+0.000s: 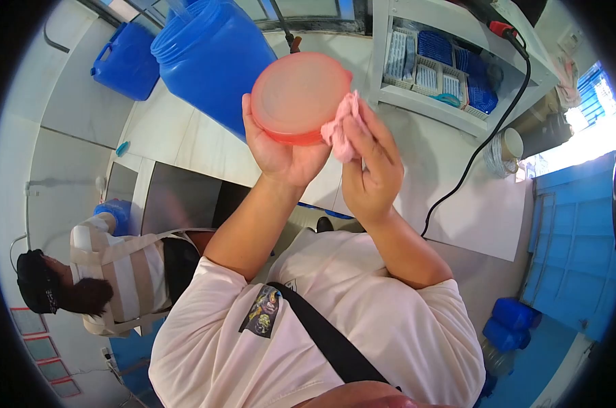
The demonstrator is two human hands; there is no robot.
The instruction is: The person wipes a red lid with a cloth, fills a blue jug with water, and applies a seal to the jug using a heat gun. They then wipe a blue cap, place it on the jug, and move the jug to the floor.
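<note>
Up in front of me, my left hand [285,158] is wrapped under a round red plastic lid [301,94] with a pale, cloudy face. My right hand [374,166] pinches a crumpled pink cloth [343,132], which touches the lid's right rim. Just behind the lid, to the left, stands a large blue plastic drum [209,58] with a wide threaded mouth and no cap on it. Something clear and tube-like pokes into that mouth. My palm and the cloth hide the lid's underside and part of its edge.
A blue jerrycan [126,62] stands on the counter at far left. The white shelf [430,112] at right holds baskets of small packs. A black cable [481,146] hangs across the right side. At left, another person [117,272] works by a blue container [117,212].
</note>
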